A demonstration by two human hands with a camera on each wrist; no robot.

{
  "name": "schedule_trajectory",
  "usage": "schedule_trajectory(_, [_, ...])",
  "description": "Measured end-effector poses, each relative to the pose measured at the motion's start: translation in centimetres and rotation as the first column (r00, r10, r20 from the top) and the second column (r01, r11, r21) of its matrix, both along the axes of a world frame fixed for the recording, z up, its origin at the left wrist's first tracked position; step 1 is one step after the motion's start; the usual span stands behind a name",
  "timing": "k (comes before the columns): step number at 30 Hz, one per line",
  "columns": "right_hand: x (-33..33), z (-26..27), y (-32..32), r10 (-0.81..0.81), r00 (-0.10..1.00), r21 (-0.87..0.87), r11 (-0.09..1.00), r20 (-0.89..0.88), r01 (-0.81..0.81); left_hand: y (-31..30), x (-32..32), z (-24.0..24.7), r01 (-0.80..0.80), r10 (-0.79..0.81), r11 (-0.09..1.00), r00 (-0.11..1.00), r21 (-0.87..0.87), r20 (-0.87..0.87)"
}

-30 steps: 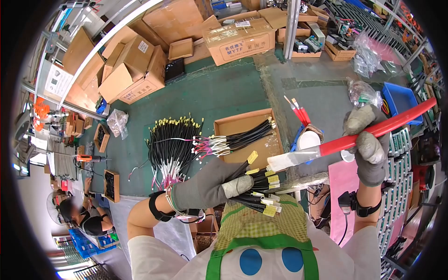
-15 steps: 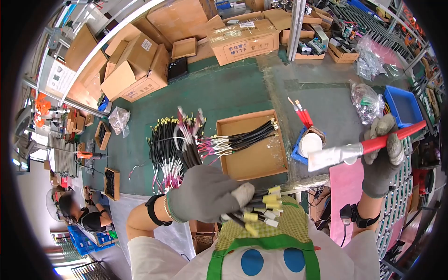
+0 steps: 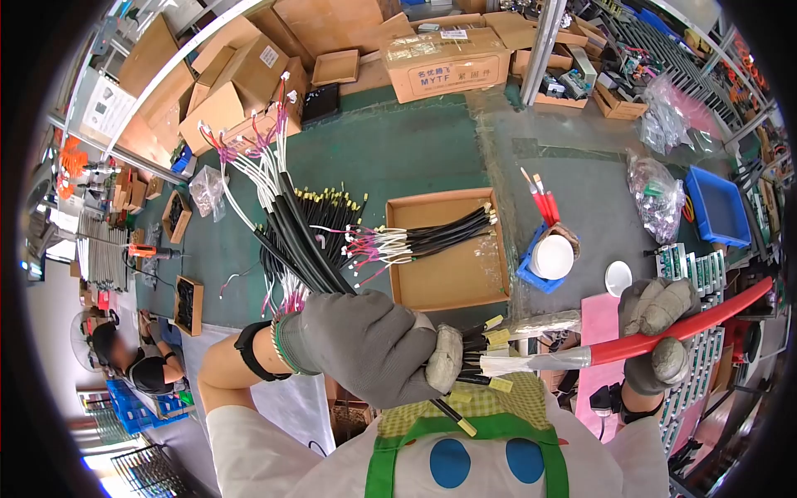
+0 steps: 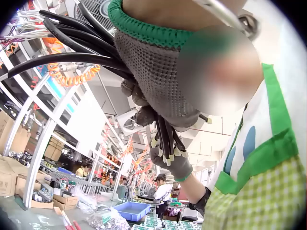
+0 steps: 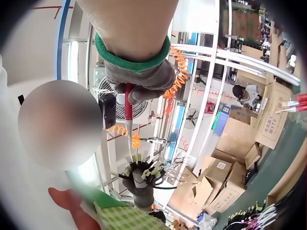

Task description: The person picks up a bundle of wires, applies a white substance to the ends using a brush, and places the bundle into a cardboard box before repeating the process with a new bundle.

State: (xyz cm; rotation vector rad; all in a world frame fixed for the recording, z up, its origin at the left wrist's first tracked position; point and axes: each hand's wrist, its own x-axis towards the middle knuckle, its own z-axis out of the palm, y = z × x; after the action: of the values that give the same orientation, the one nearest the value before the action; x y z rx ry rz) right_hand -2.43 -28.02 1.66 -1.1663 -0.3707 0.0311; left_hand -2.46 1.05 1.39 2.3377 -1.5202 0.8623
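Observation:
My gloved left hand grips a bundle of black cables. Their white and magenta wire ends with small connectors fan out up and to the left. Out the other side of the fist poke yellow-tipped ends, also seen in the left wrist view. In my gloved right hand is a paintbrush with a long red handle, held between fingers and thumb. The brush's pale bristles lie right at the yellow tips. The right wrist view shows the brush pointing down at the tips.
More black cables lie on the green mat, others in a shallow cardboard box. Right of it stand a white-topped tub in a blue holder, red brushes, a white lid and a blue bin. Cartons line the back.
My left hand has turned the bundle, swinging the wire ends up and left. My right hand first drew the brush away rightward, then lowered it and brought the bristles back to the yellow tips.

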Motion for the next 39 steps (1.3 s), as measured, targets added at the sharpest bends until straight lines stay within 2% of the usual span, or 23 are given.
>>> schedule_trajectory(3, [0.3,0.2,-0.4,0.026,0.996,-0.064,0.998,0.082,-0.021,0.1,0.0,0.0,-0.021,0.021,1.000,1.000,0.000,-0.003])
schedule_trajectory(5, [0.5,0.1,-1.5,-0.006,0.989,-0.096,0.995,0.150,0.020,0.1,-0.1,0.0,-0.038,0.037,0.999,0.998,-0.014,-0.041])
schedule_trajectory(9, [0.1,0.2,0.2,-0.063,0.987,0.024,0.998,0.145,0.060,0.1,0.1,0.1,-0.019,0.020,0.999,1.000,0.027,-0.015])
schedule_trajectory(10, [0.7,0.1,-0.2,0.010,0.980,-0.063,0.998,0.198,0.002,0.2,0.1,0.0,-0.019,0.020,0.999,1.000,0.034,-0.013])
schedule_trajectory(13, [1.3,-0.4,-0.9,0.031,0.940,-0.098,0.995,0.340,0.003,0.3,0.1,-0.2,-0.024,0.025,0.999,0.999,0.032,-0.027])
schedule_trajectory(14, [0.7,0.3,-0.6,-0.091,0.943,-0.124,0.983,0.321,0.137,0.3,0.0,-0.2,-0.028,0.029,0.999,0.999,0.027,-0.035])
schedule_trajectory(17, [0.5,1.2,0.2,-0.112,0.959,-0.109,0.983,0.259,0.144,0.4,-0.2,-0.4,-0.051,0.049,0.999,0.993,-0.018,-0.108])
schedule_trajectory(18, [0.2,0.7,0.7,-0.191,0.922,-0.181,0.948,0.336,0.263,0.4,-0.1,-0.4,-0.036,0.037,0.999,0.997,0.007,-0.074])
schedule_trajectory(21, [1.3,0.9,-0.3,0.031,0.920,-0.273,0.959,0.390,0.083,0.5,0.1,-0.4,-0.001,0.002,0.997,1.000,0.073,-0.005])
schedule_trajectory(22, [0.7,0.6,-0.3,-0.087,0.898,-0.261,0.941,0.432,0.217,0.6,0.1,-0.4,0.005,-0.005,0.996,1.000,0.085,-0.002])
schedule_trajectory(24, [0.6,0.8,-0.2,-0.126,0.919,-0.151,0.969,0.374,0.194,0.7,0.0,-0.5,0.013,-0.013,0.995,1.000,0.101,-0.006])
schedule_trajectory(26, [1.0,1.2,0.4,-0.077,0.922,-0.136,0.981,0.380,0.138,0.8,0.0,-0.7,0.015,-0.013,0.994,1.000,0.109,-0.015])
schedule_trajectory(28, [0.9,0.9,0.3,-0.028,0.940,-0.223,0.969,0.339,0.109,0.7,0.1,-0.6,0.020,-0.017,0.993,1.000,0.115,-0.025])
schedule_trajectory(33, [0.7,0.4,-0.8,-0.197,0.939,-0.144,0.959,0.283,0.244,0.9,0.0,-0.7,0.018,-0.015,0.994,0.999,0.108,-0.031])
schedule_trajectory(37, [0.8,0.8,0.8,-0.049,0.982,-0.103,0.992,0.182,0.068,0.8,0.0,-0.6,0.008,-0.003,0.994,0.999,0.108,-0.041])
schedule_trajectory(39, [1.0,0.3,0.7,-0.051,0.981,-0.166,0.983,0.186,0.083,0.9,0.1,-0.6,-0.001,0.010,0.992,0.998,0.123,-0.067])
